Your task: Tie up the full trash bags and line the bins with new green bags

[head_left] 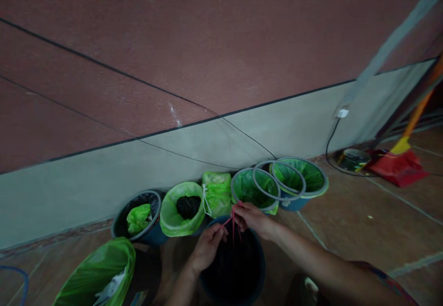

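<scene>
My left hand (208, 247) is closed in a pinch on one part of a thin red string (233, 232). Higher and to the right, my right hand (254, 219) pinches the same string, with loose ends hanging down between the two hands. Both hands are over a dark blue bin (260, 278) whose inside is too dark to make out. Just behind my hands stands a tied light-green plastic bag (218, 188) with a white drawstring.
Along the wall stand a bin with a green liner and black bag (169, 220), a dark-lined bin (119, 223) and green-lined bins (316, 177) with a loose grey ring (254, 183). A large green bag (100, 260) is front left. A red dustpan (398, 170) lies right.
</scene>
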Demonstrator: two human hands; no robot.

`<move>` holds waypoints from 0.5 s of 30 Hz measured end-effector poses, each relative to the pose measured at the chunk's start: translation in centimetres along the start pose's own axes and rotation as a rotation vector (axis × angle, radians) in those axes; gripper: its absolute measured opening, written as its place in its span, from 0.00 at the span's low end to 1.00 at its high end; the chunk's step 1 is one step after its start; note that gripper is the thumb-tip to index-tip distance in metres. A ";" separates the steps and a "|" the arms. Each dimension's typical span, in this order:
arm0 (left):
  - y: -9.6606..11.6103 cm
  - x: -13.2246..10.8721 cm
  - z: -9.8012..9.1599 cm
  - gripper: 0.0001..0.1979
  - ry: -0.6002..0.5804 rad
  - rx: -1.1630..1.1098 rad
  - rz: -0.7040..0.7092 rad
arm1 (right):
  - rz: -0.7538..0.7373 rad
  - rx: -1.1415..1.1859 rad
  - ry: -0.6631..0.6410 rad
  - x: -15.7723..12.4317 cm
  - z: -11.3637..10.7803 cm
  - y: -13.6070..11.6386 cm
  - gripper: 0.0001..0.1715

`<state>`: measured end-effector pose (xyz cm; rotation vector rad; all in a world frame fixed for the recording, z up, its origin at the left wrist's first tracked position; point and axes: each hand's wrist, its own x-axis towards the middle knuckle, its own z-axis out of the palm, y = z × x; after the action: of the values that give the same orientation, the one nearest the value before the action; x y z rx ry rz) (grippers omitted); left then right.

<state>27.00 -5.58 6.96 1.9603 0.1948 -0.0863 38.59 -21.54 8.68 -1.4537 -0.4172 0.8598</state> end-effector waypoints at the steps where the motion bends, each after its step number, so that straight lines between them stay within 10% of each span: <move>1: -0.2 0.1 -0.1 0.21 0.037 -0.015 -0.005 | 0.028 0.030 0.024 0.0 -0.2 -0.1 0.26; 9: -1.0 1.1 0.1 0.24 0.370 -0.550 -0.136 | 0.158 0.181 0.339 -0.3 -0.5 -1.6 0.16; 15: -2.5 1.7 0.2 0.25 0.342 -0.360 -0.201 | 0.166 0.335 0.269 -0.6 -0.9 -2.1 0.15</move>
<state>28.22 -4.66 4.32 1.5805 0.5908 0.1465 39.33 -22.37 10.80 -1.2789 0.0501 0.8075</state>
